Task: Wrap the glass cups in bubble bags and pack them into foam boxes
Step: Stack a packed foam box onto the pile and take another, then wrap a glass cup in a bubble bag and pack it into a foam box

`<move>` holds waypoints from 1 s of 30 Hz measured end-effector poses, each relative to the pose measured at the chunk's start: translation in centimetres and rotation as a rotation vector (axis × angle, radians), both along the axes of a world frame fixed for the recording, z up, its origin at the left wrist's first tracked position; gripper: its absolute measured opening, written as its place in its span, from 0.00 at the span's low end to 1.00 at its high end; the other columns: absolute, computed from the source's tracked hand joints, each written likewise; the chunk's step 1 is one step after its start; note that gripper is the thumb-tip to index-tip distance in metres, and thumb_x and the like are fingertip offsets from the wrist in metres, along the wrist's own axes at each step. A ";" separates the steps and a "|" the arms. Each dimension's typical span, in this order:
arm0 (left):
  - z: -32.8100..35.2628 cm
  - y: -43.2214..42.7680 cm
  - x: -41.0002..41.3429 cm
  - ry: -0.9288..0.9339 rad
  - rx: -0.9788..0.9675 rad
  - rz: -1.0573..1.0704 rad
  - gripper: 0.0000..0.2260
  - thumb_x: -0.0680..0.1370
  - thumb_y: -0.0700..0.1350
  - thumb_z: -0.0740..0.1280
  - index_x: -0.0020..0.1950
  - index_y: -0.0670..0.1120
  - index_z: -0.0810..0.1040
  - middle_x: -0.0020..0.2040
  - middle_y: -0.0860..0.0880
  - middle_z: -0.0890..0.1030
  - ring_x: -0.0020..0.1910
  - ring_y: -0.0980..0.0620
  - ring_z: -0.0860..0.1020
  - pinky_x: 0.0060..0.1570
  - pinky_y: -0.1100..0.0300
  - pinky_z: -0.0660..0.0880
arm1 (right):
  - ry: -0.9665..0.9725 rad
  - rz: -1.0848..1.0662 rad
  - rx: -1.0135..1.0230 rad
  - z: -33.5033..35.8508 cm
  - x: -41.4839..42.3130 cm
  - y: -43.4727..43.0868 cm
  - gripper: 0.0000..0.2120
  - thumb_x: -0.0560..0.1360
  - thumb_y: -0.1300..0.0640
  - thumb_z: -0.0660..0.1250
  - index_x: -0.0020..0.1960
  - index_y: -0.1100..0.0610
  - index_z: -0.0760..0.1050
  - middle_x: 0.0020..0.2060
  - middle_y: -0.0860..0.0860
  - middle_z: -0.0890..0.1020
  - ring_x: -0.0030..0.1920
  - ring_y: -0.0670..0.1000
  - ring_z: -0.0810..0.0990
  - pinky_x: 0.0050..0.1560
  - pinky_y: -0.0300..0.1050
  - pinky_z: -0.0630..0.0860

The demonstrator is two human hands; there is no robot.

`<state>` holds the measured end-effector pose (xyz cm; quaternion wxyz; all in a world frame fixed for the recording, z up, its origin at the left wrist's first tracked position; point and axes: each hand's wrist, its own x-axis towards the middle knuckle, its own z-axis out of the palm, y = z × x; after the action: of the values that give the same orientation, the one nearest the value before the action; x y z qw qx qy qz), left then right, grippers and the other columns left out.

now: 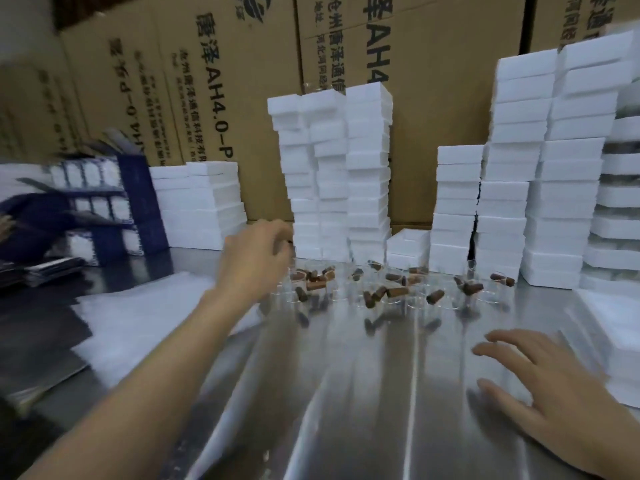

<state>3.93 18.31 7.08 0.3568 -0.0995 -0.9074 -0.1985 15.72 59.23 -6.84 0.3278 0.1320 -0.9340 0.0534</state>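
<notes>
**Left hand [254, 261] over the glass cups [388, 289], right hand [554, 386] spread and empty**

Left hand hangs above the left end of the cup cluster. Its fingers are curled downward, but blur hides whether they have closed on a cup. Its forearm crosses a white pile that is probably the bubble bags [138, 317].

The cups stand bunched on the steel tabletop [346, 393], just in front of the stacked foam boxes [367, 168]. They appear to stand upright with mouths up, so each body's axis is vertical. Each stubby brown handle [396, 292] sticks out sideways, and they point in many directions with no common heading.

Clear thin glass like this is likely light, rigid, slick and easily chipped. Because the cups crowd each other, knocking a neighbour is the main risk. The safest hold is probably on the brown handle, or around the body from above, lifting straight up.

To the right, the right hand sits low over bare tabletop with its fingers straight and fanned. It holds nothing and is well apart from the cups.
</notes>
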 end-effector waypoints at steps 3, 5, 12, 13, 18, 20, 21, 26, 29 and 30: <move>0.7 -9.2 -2.0 -0.316 -0.200 0.366 0.19 0.86 0.55 0.61 0.76 0.52 0.74 0.71 0.46 0.80 0.66 0.40 0.79 0.60 0.46 0.76 | -0.040 -0.037 -0.049 -0.8 -0.7 0.8 0.23 0.79 0.28 0.53 0.65 0.36 0.75 0.62 0.41 0.78 0.62 0.51 0.78 0.59 0.56 0.78; -1.2 -13.1 -2.8 -0.585 -0.263 0.459 0.31 0.86 0.63 0.57 0.84 0.47 0.63 0.81 0.42 0.70 0.77 0.38 0.71 0.72 0.43 0.71 | -0.077 -0.068 -0.081 -1.2 -0.9 1.1 0.22 0.79 0.27 0.52 0.66 0.34 0.73 0.62 0.41 0.77 0.63 0.52 0.77 0.62 0.57 0.76; -6.6 -16.1 -4.0 -0.780 -0.247 0.402 0.25 0.91 0.51 0.46 0.82 0.39 0.65 0.83 0.40 0.67 0.80 0.40 0.68 0.78 0.49 0.63 | -0.165 -0.113 -0.145 -1.9 -0.9 1.5 0.18 0.78 0.25 0.52 0.65 0.26 0.68 0.63 0.37 0.74 0.66 0.51 0.76 0.66 0.53 0.66; -6.4 -16.2 -4.0 -0.751 -0.255 0.406 0.24 0.91 0.50 0.45 0.79 0.39 0.69 0.81 0.40 0.70 0.77 0.40 0.71 0.76 0.49 0.66 | -0.169 -0.120 -0.152 -2.0 -1.0 1.5 0.20 0.78 0.25 0.52 0.64 0.28 0.70 0.63 0.38 0.75 0.66 0.51 0.77 0.66 0.52 0.65; -3.2 -15.3 -2.3 -0.560 -0.128 0.437 0.23 0.90 0.52 0.47 0.69 0.42 0.77 0.69 0.37 0.79 0.65 0.36 0.77 0.66 0.44 0.75 | -0.168 -0.138 -0.158 -1.7 -1.0 1.4 0.23 0.77 0.25 0.51 0.63 0.33 0.74 0.60 0.41 0.77 0.62 0.53 0.79 0.66 0.51 0.64; -0.9 -13.7 -0.9 -0.446 -0.072 0.408 0.26 0.90 0.56 0.46 0.73 0.45 0.76 0.70 0.38 0.79 0.67 0.34 0.77 0.65 0.42 0.75 | -0.174 -0.137 -0.169 -1.5 -0.8 1.2 0.24 0.77 0.25 0.52 0.62 0.34 0.76 0.60 0.42 0.79 0.61 0.54 0.79 0.66 0.52 0.67; 0.2 -12.5 -0.1 -0.403 -0.064 0.370 0.26 0.89 0.58 0.46 0.76 0.47 0.74 0.71 0.39 0.79 0.69 0.35 0.76 0.65 0.42 0.73 | -0.185 -0.138 -0.180 -1.4 -0.7 0.9 0.23 0.77 0.26 0.53 0.62 0.35 0.76 0.60 0.43 0.79 0.62 0.54 0.79 0.65 0.53 0.70; 2.9 -3.0 4.1 -0.352 -0.026 -0.013 0.25 0.89 0.61 0.47 0.77 0.54 0.74 0.71 0.50 0.80 0.72 0.41 0.75 0.66 0.45 0.72 | -0.342 -0.180 -0.247 -0.7 -0.2 0.4 0.24 0.74 0.26 0.55 0.66 0.31 0.71 0.66 0.41 0.74 0.71 0.50 0.71 0.74 0.52 0.65; 1.8 4.0 5.9 -0.437 0.008 -0.288 0.26 0.88 0.62 0.48 0.70 0.51 0.79 0.65 0.51 0.83 0.66 0.46 0.78 0.65 0.50 0.73 | -0.391 -0.215 -0.262 -0.4 -0.1 0.4 0.25 0.76 0.27 0.56 0.70 0.31 0.69 0.70 0.40 0.70 0.75 0.48 0.66 0.75 0.52 0.66; 0.9 6.4 6.1 -0.470 -0.001 -0.371 0.26 0.89 0.62 0.48 0.69 0.50 0.79 0.64 0.50 0.83 0.65 0.47 0.79 0.66 0.49 0.74 | -0.390 -0.239 -0.261 -0.5 -0.1 0.3 0.24 0.77 0.28 0.57 0.71 0.32 0.69 0.71 0.40 0.70 0.76 0.48 0.65 0.75 0.53 0.66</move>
<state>10.07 24.75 8.00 0.0945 -0.2151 -0.9315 -0.2776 15.60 59.54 -7.30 0.1600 -0.0353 -0.9736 0.1589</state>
